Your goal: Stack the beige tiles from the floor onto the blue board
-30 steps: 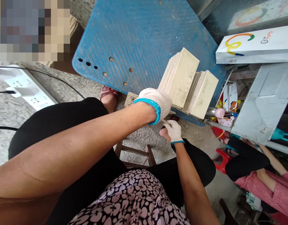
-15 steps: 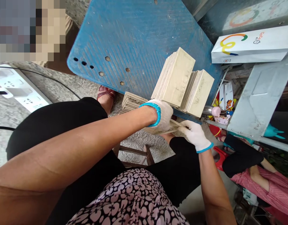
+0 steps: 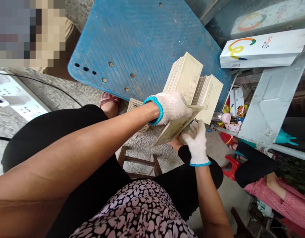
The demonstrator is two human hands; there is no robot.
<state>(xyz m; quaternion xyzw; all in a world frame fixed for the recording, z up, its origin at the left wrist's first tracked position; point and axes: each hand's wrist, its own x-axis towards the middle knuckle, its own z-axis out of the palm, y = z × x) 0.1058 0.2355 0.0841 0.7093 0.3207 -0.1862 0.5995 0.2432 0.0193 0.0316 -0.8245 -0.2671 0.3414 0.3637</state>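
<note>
blue board [image 3: 132, 43] overhangs rough floor [image 3: 149, 143]; left hand [image 3: 173, 107] grips a panel [image 3: 174, 130], right hand [image 3: 197, 140] spread.

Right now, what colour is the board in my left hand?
The board is beige with dark smudges, seen best in the head view.

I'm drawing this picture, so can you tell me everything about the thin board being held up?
The thin board looks pale, flat and stiff, perhaps wood, with straight edges and dark smudges. It's tilted, held near its upper edge by the gloved left grip, nearer the person than the pale stacks. The right grip is just below; I can't tell if it touches.
</note>
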